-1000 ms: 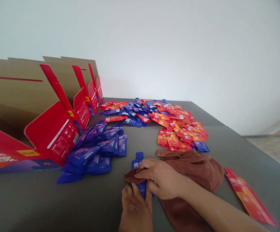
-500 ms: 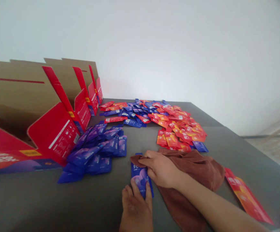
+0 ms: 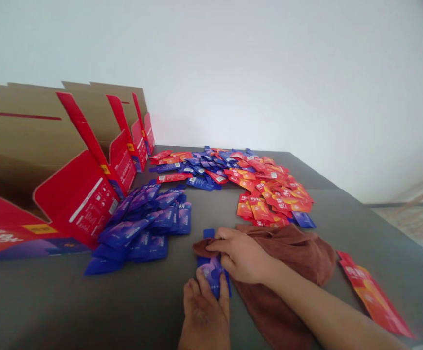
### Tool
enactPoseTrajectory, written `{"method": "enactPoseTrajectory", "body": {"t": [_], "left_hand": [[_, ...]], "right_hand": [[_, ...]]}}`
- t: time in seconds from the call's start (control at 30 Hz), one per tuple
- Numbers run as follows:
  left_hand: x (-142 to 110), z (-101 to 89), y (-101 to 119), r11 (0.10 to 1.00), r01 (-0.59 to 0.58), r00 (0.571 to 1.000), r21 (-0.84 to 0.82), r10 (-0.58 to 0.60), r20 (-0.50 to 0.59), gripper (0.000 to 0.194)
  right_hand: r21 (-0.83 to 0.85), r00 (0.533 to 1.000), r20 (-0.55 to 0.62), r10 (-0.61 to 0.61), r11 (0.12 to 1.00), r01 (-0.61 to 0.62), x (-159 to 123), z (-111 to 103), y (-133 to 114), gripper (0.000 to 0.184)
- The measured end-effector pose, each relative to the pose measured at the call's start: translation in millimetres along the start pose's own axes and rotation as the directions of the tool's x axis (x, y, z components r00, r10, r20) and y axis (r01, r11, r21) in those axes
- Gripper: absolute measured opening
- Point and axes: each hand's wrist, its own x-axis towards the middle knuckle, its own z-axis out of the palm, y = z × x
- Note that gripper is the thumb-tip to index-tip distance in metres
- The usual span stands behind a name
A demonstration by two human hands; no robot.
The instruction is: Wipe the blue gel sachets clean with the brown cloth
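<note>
Right hand [image 3: 244,257]: fingers pinched on the folded end of a brown cloth [image 3: 288,253], which lies across the upper part of a blue sachet [image 3: 212,269]. Left hand [image 3: 206,308]: fingers parted and laid on the sachet's lower end, bearing down rather than wrapped round it. Sachet sits flat on the table [image 3: 51,301], top tab showing beyond the cloth.

Risks, as judged: if the left fingers bear too lightly, a stroke of the cloth could drag or twist the sachet. Pressing too hard on a filled pouch might strain its seals; contents not visible. The fold hides part of the print, so a missed patch there could pass unnoticed.

Further out: the cloth's loose bulk spreads under the right forearm, near the red sachet heap [image 3: 277,189] and a lone red sachet [image 3: 372,291]. A wide pull could sweep either out of place. To the left, the blue pile [image 3: 138,233] leans against the nearest open carton [image 3: 76,204]; a bump to that carton might make the pile slide.
</note>
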Motion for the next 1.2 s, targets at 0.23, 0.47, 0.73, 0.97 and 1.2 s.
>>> {"method": "enactPoseTrajectory", "body": {"t": [0.23, 0.47, 0.73, 0.97, 1.2], "left_hand": [[-1, -0.3, 1, 1.000, 0.006, 1.000, 0.016, -0.005, -0.008, 0.052], [-2, -2.4, 2, 0.998, 0.006, 1.000, -0.061, -0.006, 0.004, 0.047], [-2, -10.0, -1, 0.997, -0.028, 0.999, 0.076, 0.026, 0.032, 0.051], [-1, -10.7, -1, 0.995, -0.029, 0.999, 0.097, 0.031, -0.017, 0.050], [0, -14.8, -2, 0.990, -0.034, 0.999, 0.136, 0.033, 0.013, 0.053]], "right_hand": [[-0.069, 0.994, -0.026, 0.103, 0.992, -0.104, 3, -1, 5, 0.031], [-0.012, 0.999, 0.009, -0.039, 0.999, 0.039, -3, -3, -4, 0.032], [0.110, 0.983, 0.044, -0.178, 0.979, 0.172, -6, -5, -4, 0.038], [-0.038, 0.997, -0.021, 0.079, 0.996, -0.080, 2, -1, 6, 0.034], [-0.042, 1.000, -0.008, 0.002, 0.999, -0.002, -1, -3, 3, 0.032]]}}
